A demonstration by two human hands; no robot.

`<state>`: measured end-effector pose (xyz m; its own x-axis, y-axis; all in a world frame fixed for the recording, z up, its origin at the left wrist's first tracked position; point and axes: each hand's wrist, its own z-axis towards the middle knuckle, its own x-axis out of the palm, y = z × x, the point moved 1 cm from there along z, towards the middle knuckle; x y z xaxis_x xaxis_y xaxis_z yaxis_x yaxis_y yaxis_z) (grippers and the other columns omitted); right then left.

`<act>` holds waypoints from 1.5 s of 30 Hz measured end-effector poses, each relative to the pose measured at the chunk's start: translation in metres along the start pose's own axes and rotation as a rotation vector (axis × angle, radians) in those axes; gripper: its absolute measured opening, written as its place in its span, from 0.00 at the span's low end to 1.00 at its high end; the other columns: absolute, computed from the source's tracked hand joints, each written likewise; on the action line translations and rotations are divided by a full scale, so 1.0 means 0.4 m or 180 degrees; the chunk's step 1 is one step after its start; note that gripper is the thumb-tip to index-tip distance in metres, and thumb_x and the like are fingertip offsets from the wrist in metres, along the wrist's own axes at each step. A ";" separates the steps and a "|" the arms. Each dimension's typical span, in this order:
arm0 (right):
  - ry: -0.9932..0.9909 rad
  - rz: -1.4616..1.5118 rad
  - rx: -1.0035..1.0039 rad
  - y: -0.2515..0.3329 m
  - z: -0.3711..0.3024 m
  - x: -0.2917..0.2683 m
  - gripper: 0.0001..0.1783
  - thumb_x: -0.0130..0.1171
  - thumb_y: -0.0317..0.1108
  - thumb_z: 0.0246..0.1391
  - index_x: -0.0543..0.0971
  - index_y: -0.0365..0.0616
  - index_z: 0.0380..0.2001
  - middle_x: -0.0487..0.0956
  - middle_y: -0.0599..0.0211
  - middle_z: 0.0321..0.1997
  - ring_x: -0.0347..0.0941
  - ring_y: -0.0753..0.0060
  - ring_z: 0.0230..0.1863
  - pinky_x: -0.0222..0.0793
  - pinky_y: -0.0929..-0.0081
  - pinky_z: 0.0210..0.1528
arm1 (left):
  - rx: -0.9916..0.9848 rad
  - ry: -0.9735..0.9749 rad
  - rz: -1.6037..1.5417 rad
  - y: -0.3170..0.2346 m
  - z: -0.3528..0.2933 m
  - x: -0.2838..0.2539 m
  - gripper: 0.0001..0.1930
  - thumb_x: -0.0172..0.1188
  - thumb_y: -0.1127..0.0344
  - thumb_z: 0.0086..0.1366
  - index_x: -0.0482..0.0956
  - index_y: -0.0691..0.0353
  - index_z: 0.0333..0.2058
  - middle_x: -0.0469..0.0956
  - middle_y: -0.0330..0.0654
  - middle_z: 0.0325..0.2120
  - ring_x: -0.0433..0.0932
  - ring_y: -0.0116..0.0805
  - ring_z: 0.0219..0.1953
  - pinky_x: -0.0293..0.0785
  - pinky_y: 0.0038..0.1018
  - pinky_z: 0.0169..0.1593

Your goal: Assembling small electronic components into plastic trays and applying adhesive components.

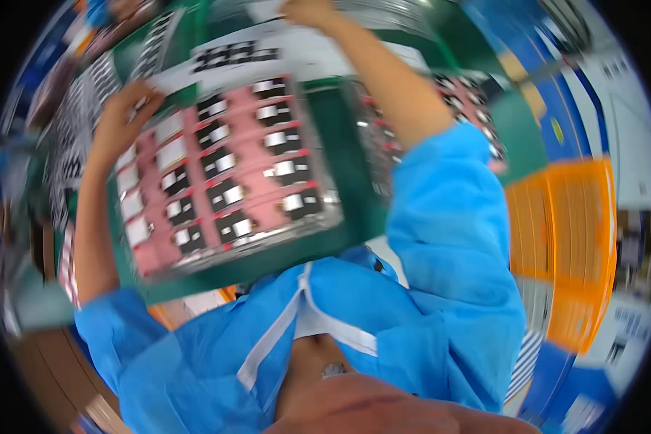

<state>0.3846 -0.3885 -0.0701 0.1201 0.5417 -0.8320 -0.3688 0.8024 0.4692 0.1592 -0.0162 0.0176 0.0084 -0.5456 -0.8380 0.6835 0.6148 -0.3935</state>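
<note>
Your left hand [126, 119] is at the far left corner of the pink tray [146, 260], fingers curled in with thumb and forefinger close together; blur hides whether anything is pinched there. The tray lies in front of you on the green mat [347, 155], slightly askew. Along its left side you have plain white pieces [172, 154], with no black face that can be made out. From there rightward, black-and-white pieces [226, 194] fill the middle and right columns, and the near part of the left one. Judging by that, the tray looks mostly done, with the plain white ones perhaps what is left, though the blur leaves this unsure. Beyond the tray, a white strip [304, 54] carries a cluster of black squares [235, 56], apart from the rows. Your right hand [311, 11] is at the far edge of the view, closed in on itself above that strip; you cannot tell from here whether it grips anything.

As for the surroundings, sheets of dark pieces [72, 152] crowd the left of the bench. Your left forearm passes over the tray's left edge and hides some of it. To the right, your right forearm [401, 90] reaches across a second pink tray [477, 108] and covers its middle, so its rows cannot be counted. Farther right there is an orange crate [564, 253].
</note>
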 end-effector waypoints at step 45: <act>0.0662 0.2393 0.0039 0.095 -0.194 -0.143 0.08 0.69 0.36 0.56 0.83 0.49 0.38 0.81 0.78 0.35 0.70 0.86 0.35 0.64 0.83 0.39 | -0.0172 0.1033 -0.0337 0.279 0.499 0.405 0.15 0.67 0.52 0.58 0.87 0.59 0.30 0.85 0.46 0.27 0.82 0.36 0.29 0.76 0.34 0.37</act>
<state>0.2920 -0.4084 -0.0276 -0.3338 0.8841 -0.3271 -0.2724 0.2417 0.9313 0.3827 -0.1496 -0.0865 -0.2992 -0.4038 -0.8645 0.6284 0.5985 -0.4970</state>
